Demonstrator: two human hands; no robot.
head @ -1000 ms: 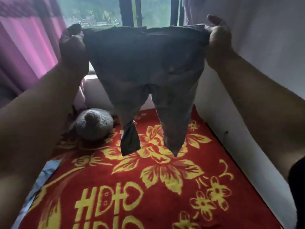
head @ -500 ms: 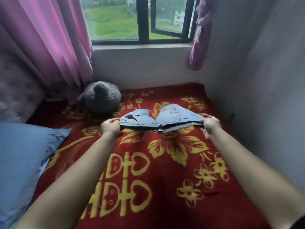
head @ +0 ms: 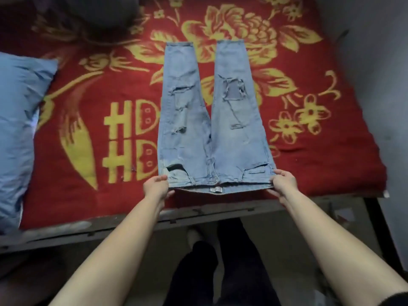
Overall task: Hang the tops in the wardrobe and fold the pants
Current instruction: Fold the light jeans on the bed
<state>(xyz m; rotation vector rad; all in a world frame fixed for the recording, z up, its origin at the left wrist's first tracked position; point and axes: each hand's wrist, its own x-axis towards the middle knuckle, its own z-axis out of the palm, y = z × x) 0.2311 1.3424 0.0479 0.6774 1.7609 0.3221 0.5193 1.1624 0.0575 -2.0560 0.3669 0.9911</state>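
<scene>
A pair of light blue ripped jeans (head: 212,120) lies flat and face up on the red blanket (head: 88,133), legs pointing away from me and slightly apart. The waistband is at the near edge of the bed. My left hand (head: 157,186) pinches the left corner of the waistband. My right hand (head: 282,182) pinches the right corner. Both hands hold the cloth just above the blanket. No tops and no wardrobe are in view.
A blue pillow (head: 19,120) lies at the left of the bed. A grey plush toy (head: 103,12) sits at the far left. The metal bed frame (head: 198,214) runs across in front of my legs. A grey wall (head: 379,69) borders the right side.
The jeans were held up in the air, then lowered bunched over the bed; now they are spread flat with the waistband pulled to the near edge. My view has tilted down.
</scene>
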